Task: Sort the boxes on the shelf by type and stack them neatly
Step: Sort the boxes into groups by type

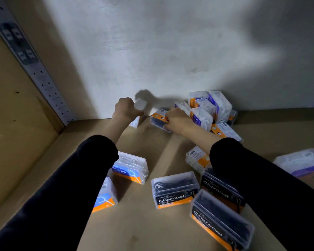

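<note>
Gripping white box with left hand, near shelf rear edge. Clasping charcoal box with right hand, beside heap of boxes toward rear right corner.

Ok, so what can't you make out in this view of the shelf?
Head view:
- The white box in the left hand is blurred; label unreadable.
- The dark box is partly covered by the right hand; its print is hidden.
- The clear box lies half under the right sleeve.
- The nearest Charcoal box is cut off by the bottom edge.
</note>
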The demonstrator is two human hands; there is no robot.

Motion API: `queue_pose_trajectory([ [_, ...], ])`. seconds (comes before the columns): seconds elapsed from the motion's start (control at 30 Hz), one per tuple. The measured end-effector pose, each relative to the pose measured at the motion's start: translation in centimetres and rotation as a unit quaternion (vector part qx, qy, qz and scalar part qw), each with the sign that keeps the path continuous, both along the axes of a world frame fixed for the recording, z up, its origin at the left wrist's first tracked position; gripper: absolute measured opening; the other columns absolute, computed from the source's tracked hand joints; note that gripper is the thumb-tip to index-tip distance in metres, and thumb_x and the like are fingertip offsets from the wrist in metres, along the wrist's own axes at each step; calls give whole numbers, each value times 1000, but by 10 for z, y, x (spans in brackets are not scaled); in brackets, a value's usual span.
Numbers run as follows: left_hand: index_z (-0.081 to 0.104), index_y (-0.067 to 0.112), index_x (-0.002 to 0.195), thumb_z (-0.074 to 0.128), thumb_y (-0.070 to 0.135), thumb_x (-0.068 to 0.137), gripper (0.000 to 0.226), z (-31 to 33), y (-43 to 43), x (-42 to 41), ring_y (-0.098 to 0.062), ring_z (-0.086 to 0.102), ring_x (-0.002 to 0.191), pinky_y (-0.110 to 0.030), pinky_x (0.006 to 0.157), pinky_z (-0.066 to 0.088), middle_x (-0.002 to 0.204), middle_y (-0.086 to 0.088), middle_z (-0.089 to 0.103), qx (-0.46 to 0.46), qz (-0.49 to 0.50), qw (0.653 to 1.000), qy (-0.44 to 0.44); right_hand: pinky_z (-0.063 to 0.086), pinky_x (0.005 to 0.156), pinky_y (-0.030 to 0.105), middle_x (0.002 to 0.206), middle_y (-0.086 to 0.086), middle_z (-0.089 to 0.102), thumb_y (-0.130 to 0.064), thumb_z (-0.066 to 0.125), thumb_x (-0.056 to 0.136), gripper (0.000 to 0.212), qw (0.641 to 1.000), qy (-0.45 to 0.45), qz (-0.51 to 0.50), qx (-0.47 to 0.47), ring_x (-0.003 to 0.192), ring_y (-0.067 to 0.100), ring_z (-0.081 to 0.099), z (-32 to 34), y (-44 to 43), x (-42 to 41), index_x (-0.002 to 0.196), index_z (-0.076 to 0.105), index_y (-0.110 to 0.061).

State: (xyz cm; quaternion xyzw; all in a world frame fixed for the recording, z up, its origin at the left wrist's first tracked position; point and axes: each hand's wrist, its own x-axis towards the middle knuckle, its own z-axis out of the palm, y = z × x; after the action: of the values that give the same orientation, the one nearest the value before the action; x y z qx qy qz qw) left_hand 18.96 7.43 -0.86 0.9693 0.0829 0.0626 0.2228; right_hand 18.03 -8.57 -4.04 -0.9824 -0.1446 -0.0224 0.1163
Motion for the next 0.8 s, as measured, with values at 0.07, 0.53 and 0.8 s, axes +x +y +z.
queue_pose_trajectory([
  [0.07,58,3,82,68,27,77,26,-2,0,-7,-34,55,90,-28,64,40,87,-11,58,30,-19,999,3,44,78,32,117,20,61,-17,57,87,32,999,11,-20,26,108,32,58,3,0,0,112,59,3],
  [0.53,60,10,120,70,26,79,45,-17,-9,-17,-28,52,118,-30,90,42,127,-11,56,96,-131,984,78,27,47,25,69,14,44,-6,49,87,30,989,70,-95,87,80,22,44,30,-5,4,59,41,-4],
  [0.8,57,13,126,64,15,85,41,5,11,19,-25,53,119,-28,99,40,128,-11,58,173,-221,951,131,38,72,30,117,22,63,-23,62,85,32,998,44,-40,31,111,32,58,36,-5,5,63,44,-6],
])
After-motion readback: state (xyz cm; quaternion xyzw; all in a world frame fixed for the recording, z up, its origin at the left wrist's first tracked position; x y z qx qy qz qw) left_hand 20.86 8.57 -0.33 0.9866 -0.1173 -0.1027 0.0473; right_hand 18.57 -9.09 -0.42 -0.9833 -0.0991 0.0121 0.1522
